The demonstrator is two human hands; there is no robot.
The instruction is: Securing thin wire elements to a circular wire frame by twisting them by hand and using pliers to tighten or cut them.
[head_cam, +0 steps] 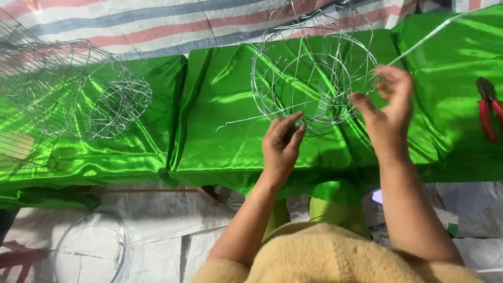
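Observation:
A round frame of thin silver wire stands tilted on a shiny green cloth. My left hand pinches the frame's lower rim between thumb and fingers. My right hand grips the frame's right side, fingers curled around the wire. A long loose wire strand runs from the right hand up toward the upper right. A short wire tail sticks out leftward from the frame's lower edge.
Red-handled pliers lie on the cloth at the far right. Other finished wire frames rest at the left. A coil of wire lies on the white floor sheet below. A striped tarp lies beyond.

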